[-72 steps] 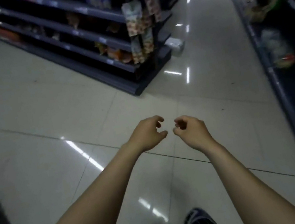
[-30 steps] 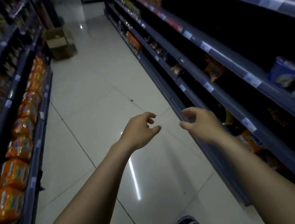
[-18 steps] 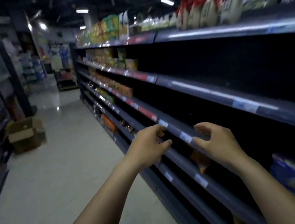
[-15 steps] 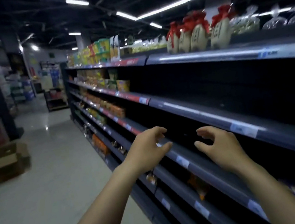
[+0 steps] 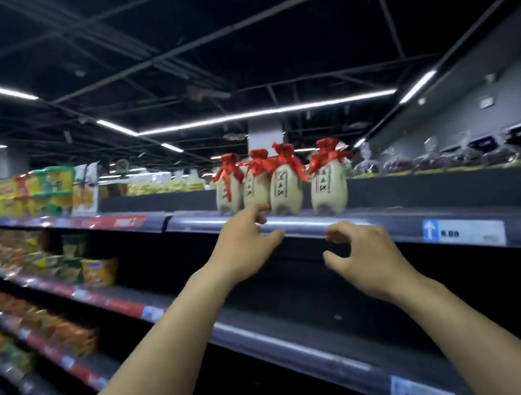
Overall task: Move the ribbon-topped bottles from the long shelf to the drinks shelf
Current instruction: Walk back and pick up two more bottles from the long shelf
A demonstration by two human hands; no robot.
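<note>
Several cream bottles with red ribbon tops (image 5: 284, 181) stand in a row near the front edge of the long shelf's top board (image 5: 378, 220). The rightmost bottle (image 5: 326, 182) stands slightly apart from the others. My left hand (image 5: 246, 243) is raised just below the bottles, fingers spread, its fingertips at the shelf's front rail. My right hand (image 5: 365, 257) hovers lower and to the right, fingers curled apart, below the rail. Neither hand holds anything.
Clear bags of dark goods (image 5: 453, 156) line the top board to the right. Yellow and green packets (image 5: 28, 193) fill its left end. Snack packs (image 5: 98, 271) sit on lower shelves at left. A price tag (image 5: 463, 233) hangs on the rail.
My view has swung from the floor up to the top shelf. Both hands have risen toward the bottles, the left one reaching the shelf rail.
</note>
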